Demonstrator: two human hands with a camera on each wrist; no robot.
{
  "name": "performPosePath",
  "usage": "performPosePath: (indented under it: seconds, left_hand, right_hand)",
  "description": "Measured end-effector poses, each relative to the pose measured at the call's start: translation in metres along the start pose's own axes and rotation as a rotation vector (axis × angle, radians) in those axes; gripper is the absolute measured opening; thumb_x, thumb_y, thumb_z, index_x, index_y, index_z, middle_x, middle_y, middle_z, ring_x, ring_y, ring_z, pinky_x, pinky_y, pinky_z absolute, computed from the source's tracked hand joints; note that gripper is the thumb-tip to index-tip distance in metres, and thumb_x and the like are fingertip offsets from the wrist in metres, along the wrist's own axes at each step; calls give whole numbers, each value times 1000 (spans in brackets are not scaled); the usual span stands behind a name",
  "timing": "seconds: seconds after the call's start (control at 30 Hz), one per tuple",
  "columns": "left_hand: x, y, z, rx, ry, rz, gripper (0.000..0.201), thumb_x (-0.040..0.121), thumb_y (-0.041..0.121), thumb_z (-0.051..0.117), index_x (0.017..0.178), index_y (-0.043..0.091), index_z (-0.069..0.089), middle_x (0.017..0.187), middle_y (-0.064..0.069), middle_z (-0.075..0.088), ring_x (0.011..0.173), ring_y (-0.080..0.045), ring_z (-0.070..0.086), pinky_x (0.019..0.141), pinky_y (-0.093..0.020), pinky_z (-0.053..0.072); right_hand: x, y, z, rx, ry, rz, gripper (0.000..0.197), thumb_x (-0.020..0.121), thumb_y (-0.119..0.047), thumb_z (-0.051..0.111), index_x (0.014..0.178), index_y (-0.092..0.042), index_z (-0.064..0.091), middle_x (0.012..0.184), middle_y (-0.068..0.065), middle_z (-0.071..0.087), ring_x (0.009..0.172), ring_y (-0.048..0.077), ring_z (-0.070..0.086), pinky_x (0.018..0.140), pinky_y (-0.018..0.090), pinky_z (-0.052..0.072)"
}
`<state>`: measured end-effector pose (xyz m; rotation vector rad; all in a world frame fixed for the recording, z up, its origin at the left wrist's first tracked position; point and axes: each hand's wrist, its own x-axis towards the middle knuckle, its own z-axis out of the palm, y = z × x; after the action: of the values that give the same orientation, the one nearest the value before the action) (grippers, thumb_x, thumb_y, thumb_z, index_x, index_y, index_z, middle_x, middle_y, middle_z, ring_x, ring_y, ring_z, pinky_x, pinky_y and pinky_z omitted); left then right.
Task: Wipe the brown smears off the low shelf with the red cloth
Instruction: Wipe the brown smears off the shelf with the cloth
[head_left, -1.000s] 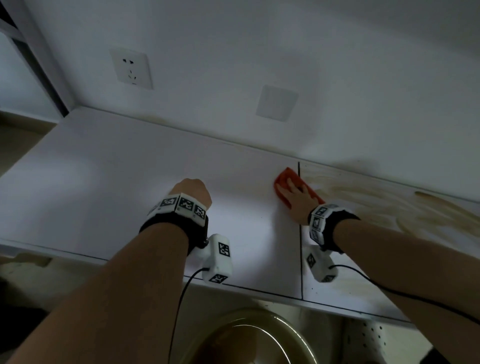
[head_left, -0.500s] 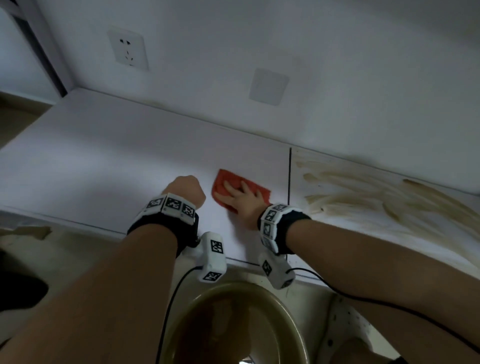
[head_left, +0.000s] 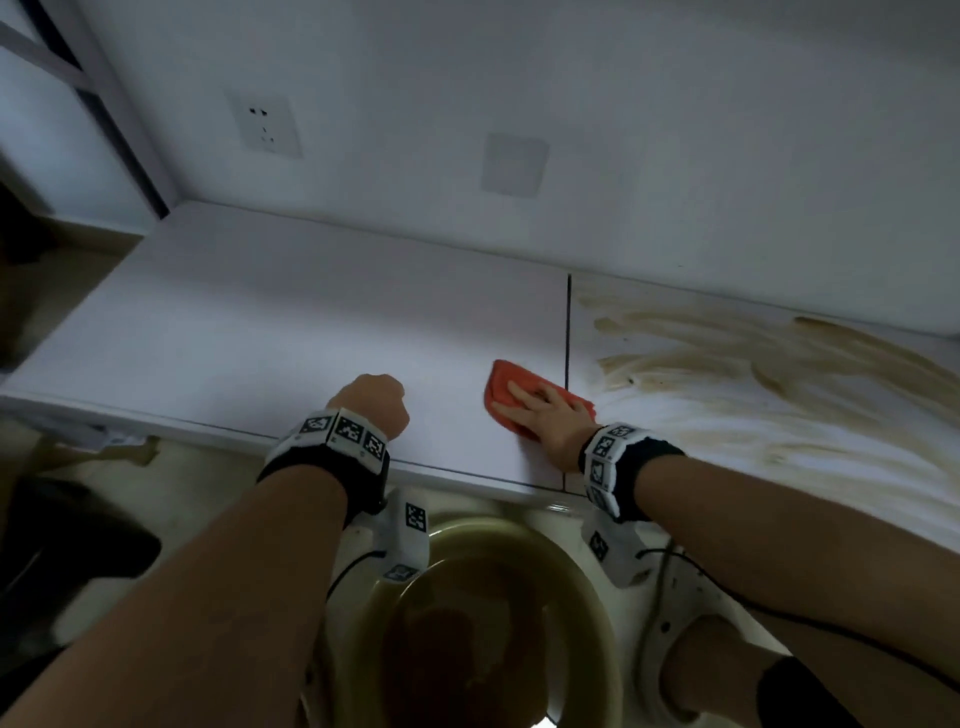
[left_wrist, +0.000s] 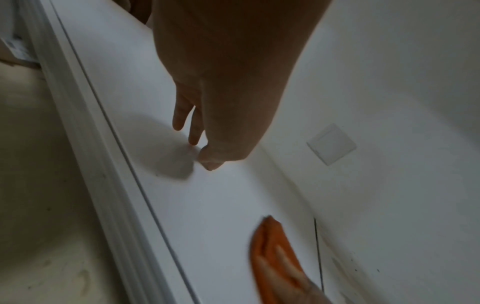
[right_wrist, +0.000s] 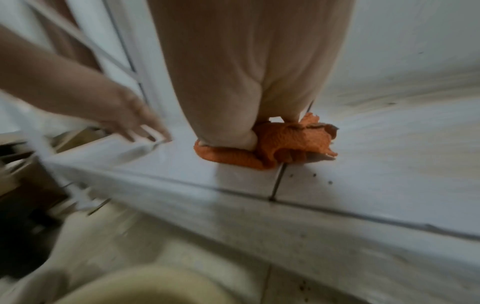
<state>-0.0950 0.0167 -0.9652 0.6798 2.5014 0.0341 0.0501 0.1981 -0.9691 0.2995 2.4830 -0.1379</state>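
Flat fingers of the right hand (head_left: 545, 415) press the red cloth (head_left: 506, 387) down onto the low shelf (head_left: 260, 322); the fingers lie fairly straight across the fabric rather than curling round it, and the right wrist view shows the cloth (right_wrist: 283, 144) bunched under the palm. The cloth sits just left of the dark seam (head_left: 569, 332) that splits the shelf into two panels, its right corner lying over that seam near the shelf's front edge. Right of the seam, brown smears (head_left: 753, 364) streak across the panel, fanning from the back wall toward the front; left of the seam the panel looks white and unmarked. Further left of the seam, well apart from the cloth, the left hand (head_left: 374, 405) rests on the shelf holding nothing, its fingers loosely bent and its fingertips (left_wrist: 193, 142) touching the surface in the left wrist view. Below the seam, under the shelf's front edge, stands a round yellowish basin (head_left: 582, 571) holding murky brown liquid. On the wall above the shelf, left of the seam, are a blank white plate (head_left: 514, 163) and, further left, a wall socket (head_left: 265, 124).
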Motion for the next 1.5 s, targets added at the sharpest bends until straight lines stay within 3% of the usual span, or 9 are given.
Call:
performPosePath:
  seconds: [0.17, 0.33, 0.47, 0.7, 0.83, 1.03, 1.17, 1.27, 1.5]
  left_hand:
    - [1, -8, 2, 13, 34, 7, 45, 91, 6, 37, 133, 13, 51, 140, -6, 48, 128, -24, 46, 107, -34, 38]
    - [-3, 11, 5, 43, 58, 68, 45, 89, 7, 39, 130, 15, 53, 136, -4, 52, 125, -23, 50, 106, -35, 41]
    - [-17, 38, 10, 68, 52, 134, 43, 88, 7, 40, 127, 14, 56, 132, -5, 55, 120, -24, 53, 103, -36, 44]
    - [-39, 74, 30, 145, -36, 181, 42, 92, 6, 39, 131, 12, 53, 137, -5, 52, 125, -23, 50, 106, -33, 42]
    - [-42, 74, 36, 161, -60, 179, 43, 91, 5, 38, 131, 13, 53, 138, -5, 51, 125, -23, 49, 106, -33, 41]
    - [-47, 53, 35, 125, -16, 156, 43, 90, 6, 40, 130, 14, 55, 137, -6, 52, 126, -24, 48, 107, -35, 41]
    - [-56, 40, 30, 143, -8, 138, 43, 91, 6, 40, 131, 14, 55, 137, -8, 52, 125, -25, 49, 105, -33, 42]
    - [-62, 37, 28, 142, -4, 124, 43, 90, 5, 40, 129, 14, 56, 136, -7, 52, 125, -25, 49, 105, -34, 42]
    - [-73, 28, 13, 98, -1, 119, 49, 91, 5, 40, 138, 18, 48, 145, -3, 44, 133, -23, 41, 112, -36, 35]
  right_hand:
    - [23, -11, -19, 54, -13, 81, 76, 94, -7, 38, 145, -50, 1, 158, -14, -10, 145, 35, -4, 114, 59, 15]
    - [1, -41, -6, -6, -24, -102, 67, 98, -14, 36, 147, -48, 5, 159, -10, -11, 145, 36, -8, 115, 61, 6]
    - [-23, -32, 15, -11, -61, -187, 79, 93, -1, 42, 146, -50, 9, 158, -12, -13, 146, 30, -13, 117, 58, 1]
    - [-70, 51, 39, 63, -64, 47, 83, 93, -1, 45, 146, -49, 3, 158, -11, -13, 147, 29, -6, 116, 57, 9]
    - [-74, 48, 37, 101, -69, 92, 85, 92, 2, 43, 147, -48, 3, 159, -11, -12, 147, 32, -6, 116, 59, 10]
    - [-57, -9, 32, 46, -54, -107, 81, 93, -5, 46, 146, -49, 4, 158, -11, -14, 145, 34, -13, 114, 61, -2]
    - [-49, -42, 29, -17, -66, -212, 74, 94, -15, 48, 147, -48, 7, 158, -12, -14, 145, 34, -13, 114, 62, 0]
    - [-55, -32, 29, -68, -71, -222, 72, 96, -18, 46, 147, -48, 5, 158, -14, -13, 146, 32, -10, 116, 59, 4]
    - [-94, 10, 42, -82, -95, -90, 90, 88, 7, 44, 147, -48, 3, 158, -14, -13, 147, 29, -9, 117, 54, 5]
